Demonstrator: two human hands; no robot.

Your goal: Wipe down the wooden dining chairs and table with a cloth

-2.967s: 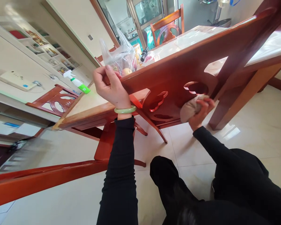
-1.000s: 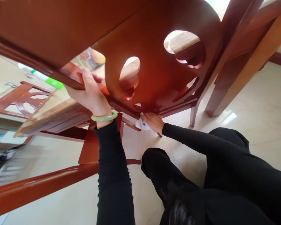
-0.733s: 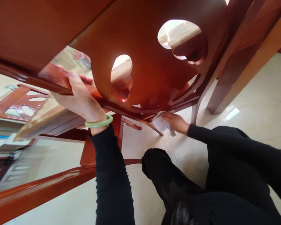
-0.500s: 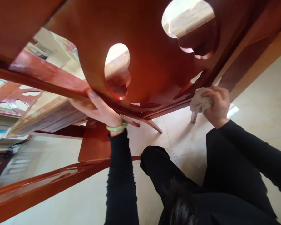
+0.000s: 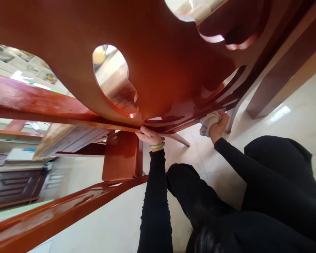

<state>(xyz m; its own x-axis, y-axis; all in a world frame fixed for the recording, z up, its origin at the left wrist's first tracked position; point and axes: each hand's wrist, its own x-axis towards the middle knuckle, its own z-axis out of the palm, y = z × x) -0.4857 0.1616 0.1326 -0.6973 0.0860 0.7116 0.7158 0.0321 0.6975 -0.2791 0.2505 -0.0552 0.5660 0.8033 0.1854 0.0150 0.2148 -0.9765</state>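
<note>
Chair (image 5: pixel 168 77) is gripped by left hand (image 5: pixel 150 136), fingers curled; cloth (image 5: pixel 209 121), clenched in right hand (image 5: pixel 220 127), should be pressed flat.

The floor (image 5: pixel 102 214) was covered with pale, glossy tiles, divided by thin joints. On it were rested slim chair legs (image 5: pixel 183 140) and a thick wooden leg (image 5: pixel 260 102). The table (image 5: pixel 68 142) was partly hidden; a round yellow item (image 5: pixel 98 55) was glimpsed at its top through a cut-out in the chair back (image 5: pixel 163 77). Small blurred objects were held by white shelves (image 5: pixel 19 64).
</note>
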